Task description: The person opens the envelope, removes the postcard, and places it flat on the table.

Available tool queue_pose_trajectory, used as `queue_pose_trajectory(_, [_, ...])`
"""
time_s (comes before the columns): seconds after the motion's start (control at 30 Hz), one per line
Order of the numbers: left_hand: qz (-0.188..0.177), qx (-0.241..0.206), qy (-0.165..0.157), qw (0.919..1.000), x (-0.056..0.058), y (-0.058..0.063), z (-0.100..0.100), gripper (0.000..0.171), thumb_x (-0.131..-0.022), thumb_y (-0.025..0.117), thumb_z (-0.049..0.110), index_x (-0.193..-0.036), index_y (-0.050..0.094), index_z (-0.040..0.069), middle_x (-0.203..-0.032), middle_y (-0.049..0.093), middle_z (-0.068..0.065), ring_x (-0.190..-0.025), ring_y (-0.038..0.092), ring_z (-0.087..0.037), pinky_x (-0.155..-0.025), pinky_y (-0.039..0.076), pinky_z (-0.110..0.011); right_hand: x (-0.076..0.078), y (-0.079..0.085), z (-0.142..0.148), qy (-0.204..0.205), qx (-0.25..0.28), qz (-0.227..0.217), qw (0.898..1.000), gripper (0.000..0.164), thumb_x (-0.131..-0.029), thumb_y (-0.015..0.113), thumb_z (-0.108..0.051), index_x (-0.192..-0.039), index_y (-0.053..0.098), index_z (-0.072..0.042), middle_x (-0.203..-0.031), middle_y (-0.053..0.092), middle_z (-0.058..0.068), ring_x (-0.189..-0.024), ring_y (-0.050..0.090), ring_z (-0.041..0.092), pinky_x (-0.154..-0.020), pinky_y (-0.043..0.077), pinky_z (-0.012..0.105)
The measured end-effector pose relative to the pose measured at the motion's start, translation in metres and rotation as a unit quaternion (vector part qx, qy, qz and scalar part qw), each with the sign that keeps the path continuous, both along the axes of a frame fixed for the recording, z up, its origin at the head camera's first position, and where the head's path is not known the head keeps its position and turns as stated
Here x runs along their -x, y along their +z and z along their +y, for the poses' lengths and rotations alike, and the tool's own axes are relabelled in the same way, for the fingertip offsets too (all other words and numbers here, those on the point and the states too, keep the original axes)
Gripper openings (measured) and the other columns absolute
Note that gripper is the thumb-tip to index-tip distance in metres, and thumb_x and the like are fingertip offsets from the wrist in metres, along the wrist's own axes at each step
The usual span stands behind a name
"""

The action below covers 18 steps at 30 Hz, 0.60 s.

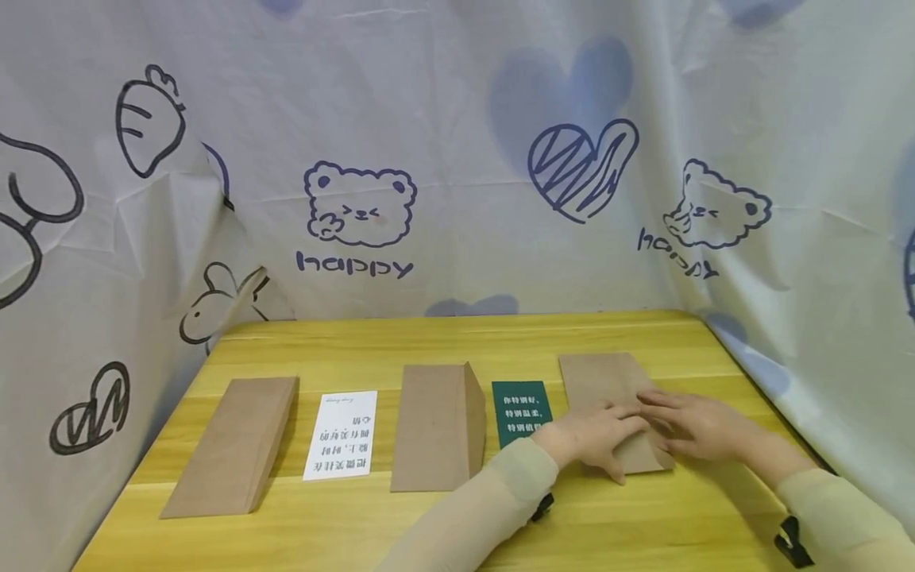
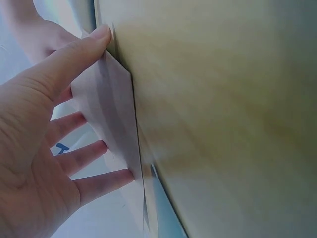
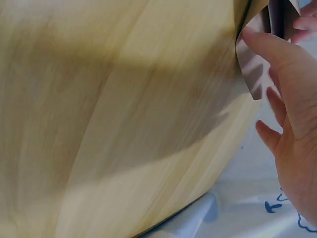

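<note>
A brown paper bag (image 1: 596, 376) lies on the right of the table under both hands. My left hand (image 1: 595, 434) rests over its left and middle part, fingers spread and fairly straight. In the left wrist view the thumb (image 2: 101, 34) reaches the bag's near edge, and the fingertips touch its upper face. My right hand (image 1: 704, 425) is at the bag's right side, pinching the edge between thumb (image 3: 252, 37) and fingers; part of the grip is hidden. A fold of the bag (image 3: 251, 74) hangs below that thumb. Beside the left hand lies a dark green card (image 1: 516, 397) with white writing.
Left of the green card lies another brown paper bag (image 1: 430, 429) with its side fold raised. Farther left are a white card (image 1: 341, 435) with dark writing and a third brown bag (image 1: 221, 445). A printed white cloth (image 1: 457, 119) hangs around the wooden table (image 1: 322, 532).
</note>
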State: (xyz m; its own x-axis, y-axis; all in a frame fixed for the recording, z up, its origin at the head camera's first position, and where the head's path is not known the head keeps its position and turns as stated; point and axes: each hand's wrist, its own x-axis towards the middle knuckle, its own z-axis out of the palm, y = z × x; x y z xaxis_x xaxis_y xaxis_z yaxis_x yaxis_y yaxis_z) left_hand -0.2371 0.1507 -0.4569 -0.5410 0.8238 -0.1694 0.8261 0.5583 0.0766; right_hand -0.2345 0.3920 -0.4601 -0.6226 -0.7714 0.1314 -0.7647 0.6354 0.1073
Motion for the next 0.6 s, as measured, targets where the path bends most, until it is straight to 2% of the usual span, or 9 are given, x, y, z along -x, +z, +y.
queue_pose_trajectory(0.13, [-0.002, -0.002, -0.001, 1.0000, 0.0003, 0.0011, -0.0004, 0.091, -0.078, 0.071, 0.061, -0.153, 0.026, 0.032, -0.163, 0.016, 0.013, -0.149, 0.021, -0.007, -0.123, 0.018, -0.025, 0.0004, 0.0021, -0.0029, 0.009, -0.011, 0.005, 1.000, 0.062, -0.083, 0.074, -0.037, -0.139, 0.055, -0.020, -0.141, 0.057, 0.010, -0.130, 0.052, 0.031, -0.094, 0.049, 0.055])
queue_pose_trajectory(0.23, [-0.001, -0.003, -0.002, 1.0000, 0.0013, 0.0006, 0.0002, 0.091, -0.078, 0.071, 0.060, -0.152, 0.027, 0.033, -0.162, 0.018, 0.013, -0.149, 0.021, -0.007, -0.123, 0.017, -0.025, 0.0007, 0.0028, -0.0032, 0.010, -0.022, -0.001, 1.000, 0.061, -0.085, 0.072, -0.037, -0.141, 0.054, -0.018, -0.143, 0.055, 0.009, -0.147, 0.028, 0.015, -0.095, 0.047, 0.057])
queue_pose_trajectory(0.3, [-0.001, -0.003, -0.004, 1.0000, 0.0017, 0.0002, 0.0005, 0.090, -0.079, 0.070, 0.060, -0.152, 0.026, 0.032, -0.162, 0.018, 0.013, -0.149, 0.020, -0.005, -0.123, 0.016, -0.024, 0.0002, 0.0043, -0.0036, 0.005, -0.035, -0.014, 0.999, 0.059, -0.089, 0.068, -0.039, -0.141, 0.053, -0.015, -0.145, 0.053, 0.009, -0.148, 0.011, 0.003, -0.097, 0.046, 0.058])
queue_pose_trajectory(0.33, [-0.001, -0.003, -0.004, 1.0000, 0.0017, -0.0001, 0.0008, 0.090, -0.079, 0.070, 0.061, -0.152, 0.027, 0.032, -0.162, 0.019, 0.013, -0.149, 0.020, -0.005, -0.123, 0.016, -0.024, -0.0002, 0.0046, -0.0038, 0.003, -0.043, -0.018, 0.999, 0.058, -0.090, 0.065, -0.040, -0.141, 0.053, -0.014, -0.145, 0.052, 0.009, -0.147, 0.007, 0.000, -0.098, 0.045, 0.059])
queue_pose_trajectory(0.4, [-0.001, -0.001, -0.005, 1.0000, 0.0018, -0.0005, 0.0010, 0.090, -0.079, 0.070, 0.061, -0.152, 0.026, 0.032, -0.162, 0.018, 0.013, -0.149, 0.019, -0.004, -0.123, 0.015, -0.023, -0.0015, 0.0049, -0.0050, -0.009, -0.057, -0.023, 0.998, 0.056, -0.093, 0.060, -0.043, -0.141, 0.053, -0.014, -0.146, 0.052, 0.008, -0.148, 0.011, 0.003, -0.100, 0.043, 0.058])
queue_pose_trajectory(0.43, [-0.002, -0.001, -0.006, 1.0000, 0.0016, -0.0005, 0.0010, 0.090, -0.079, 0.070, 0.061, -0.152, 0.026, 0.032, -0.162, 0.018, 0.012, -0.149, 0.019, -0.003, -0.123, 0.014, -0.023, -0.0022, 0.0047, -0.0056, -0.017, -0.063, -0.028, 0.997, 0.055, -0.095, 0.058, -0.044, -0.141, 0.053, -0.014, -0.146, 0.051, 0.008, -0.149, 0.019, 0.009, -0.107, 0.038, 0.057])
queue_pose_trajectory(0.5, [0.000, 0.001, -0.006, 1.0000, 0.0015, -0.0008, 0.0012, 0.089, -0.079, 0.069, 0.061, -0.152, 0.027, 0.032, -0.162, 0.018, 0.013, -0.149, 0.019, -0.003, -0.123, 0.014, -0.023, -0.0035, 0.0040, -0.0072, -0.029, -0.073, -0.029, 0.996, 0.052, -0.097, 0.054, -0.044, -0.140, 0.054, -0.015, -0.147, 0.051, 0.008, -0.144, 0.034, 0.020, -0.110, 0.035, 0.055])
queue_pose_trajectory(0.53, [0.001, 0.001, -0.008, 1.0000, 0.0015, -0.0011, 0.0013, 0.089, -0.079, 0.069, 0.061, -0.152, 0.027, 0.032, -0.162, 0.018, 0.012, -0.149, 0.018, -0.003, -0.123, 0.013, -0.023, -0.0037, 0.0029, -0.0079, -0.036, -0.073, -0.033, 0.996, 0.051, -0.098, 0.053, -0.044, -0.140, 0.054, -0.016, -0.147, 0.051, 0.007, -0.141, 0.041, 0.025, -0.116, 0.029, 0.052])
queue_pose_trajectory(0.6, [0.002, 0.001, -0.010, 0.9999, 0.0016, -0.0012, 0.0013, 0.089, -0.079, 0.069, 0.062, -0.151, 0.028, 0.032, -0.162, 0.019, 0.012, -0.149, 0.017, -0.002, -0.123, 0.013, -0.023, -0.0029, 0.0014, -0.0088, -0.043, -0.078, -0.037, 0.995, 0.049, -0.099, 0.050, -0.043, -0.140, 0.055, -0.016, -0.148, 0.050, 0.007, -0.137, 0.045, 0.030, -0.117, 0.027, 0.051])
